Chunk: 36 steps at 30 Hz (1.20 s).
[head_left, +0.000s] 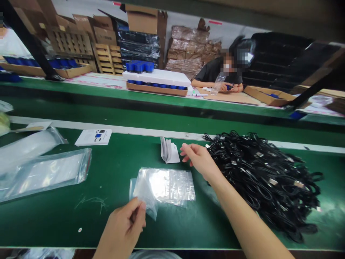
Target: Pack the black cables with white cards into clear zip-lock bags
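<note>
On green matting [67, 223], left hand [121, 225] pinching slick poly bag [164, 187], right hand [201, 160] open, empty

No wording can be read anywhere in view. The printed leaflet [93, 137] carries lines of print too small to make out, and the stacked paper slips [168, 151] and the clear plastic bag [164, 187] show nothing legible either.
</note>
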Available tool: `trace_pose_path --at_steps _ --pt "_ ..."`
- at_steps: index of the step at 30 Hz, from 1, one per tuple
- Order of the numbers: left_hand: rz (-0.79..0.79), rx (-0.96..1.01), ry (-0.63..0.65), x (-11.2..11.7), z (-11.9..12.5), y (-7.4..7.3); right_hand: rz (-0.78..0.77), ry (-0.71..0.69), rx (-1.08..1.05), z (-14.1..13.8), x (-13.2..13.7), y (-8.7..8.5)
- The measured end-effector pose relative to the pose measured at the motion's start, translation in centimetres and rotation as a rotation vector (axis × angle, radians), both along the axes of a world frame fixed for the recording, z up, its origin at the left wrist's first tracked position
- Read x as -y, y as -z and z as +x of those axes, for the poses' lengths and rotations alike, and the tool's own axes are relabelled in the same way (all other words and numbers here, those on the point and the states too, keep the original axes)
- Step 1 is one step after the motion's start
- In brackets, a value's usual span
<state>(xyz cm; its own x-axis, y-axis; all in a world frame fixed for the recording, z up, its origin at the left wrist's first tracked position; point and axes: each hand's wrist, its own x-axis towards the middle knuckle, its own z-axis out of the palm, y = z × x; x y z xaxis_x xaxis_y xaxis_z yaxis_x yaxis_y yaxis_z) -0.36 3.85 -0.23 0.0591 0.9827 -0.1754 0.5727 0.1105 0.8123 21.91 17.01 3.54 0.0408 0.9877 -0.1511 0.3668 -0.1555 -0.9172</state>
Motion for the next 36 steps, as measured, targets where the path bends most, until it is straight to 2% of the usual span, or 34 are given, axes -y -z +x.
trace_pose_path --at_steps 5,10,14,18,21,23,26,28,29,31,32,36 --pt "0.063 -0.050 -0.030 0.1 0.2 0.3 -0.082 -0.107 -0.040 -1.7 -0.7 0.4" --pt "0.109 -0.067 -0.034 0.3 0.2 0.5 -0.212 -0.116 -0.036 -2.2 -2.3 0.7" --pt "0.106 -0.064 -0.036 0.3 0.3 0.5 -0.263 -0.132 -0.032 -2.3 -2.4 0.6" --pt "0.097 -0.047 -0.040 0.3 0.3 0.5 -0.260 -0.131 -0.021 -2.4 -2.5 0.6" --pt "0.081 -0.026 -0.047 0.3 0.2 0.4 -0.180 -0.092 0.008 -1.4 -2.3 0.2" --pt "0.055 0.017 -0.066 0.3 0.2 0.3 -0.084 -0.059 0.032 -0.2 -1.1 -0.7" --pt "0.003 0.141 -0.151 0.2 0.4 -0.2 0.058 -0.067 0.068 1.4 2.8 -2.6" --pt "-0.011 0.236 -0.229 0.0 0.6 -0.7 0.070 -0.185 0.079 1.5 6.3 -3.6" --pt "-0.004 0.271 -0.266 -0.2 0.7 -0.9 0.084 -0.305 0.140 1.1 7.9 -3.9" --pt "0.050 0.281 -0.317 -0.5 1.0 -1.3 0.102 -0.511 0.259 -0.3 10.5 -3.8" --pt "0.102 0.244 -0.322 -0.6 1.0 -1.4 0.126 -0.565 0.294 -1.2 11.3 -3.5" --pt "0.319 0.023 -0.290 -0.9 1.0 -1.4 0.240 -0.576 0.301 -4.5 11.9 -1.9"
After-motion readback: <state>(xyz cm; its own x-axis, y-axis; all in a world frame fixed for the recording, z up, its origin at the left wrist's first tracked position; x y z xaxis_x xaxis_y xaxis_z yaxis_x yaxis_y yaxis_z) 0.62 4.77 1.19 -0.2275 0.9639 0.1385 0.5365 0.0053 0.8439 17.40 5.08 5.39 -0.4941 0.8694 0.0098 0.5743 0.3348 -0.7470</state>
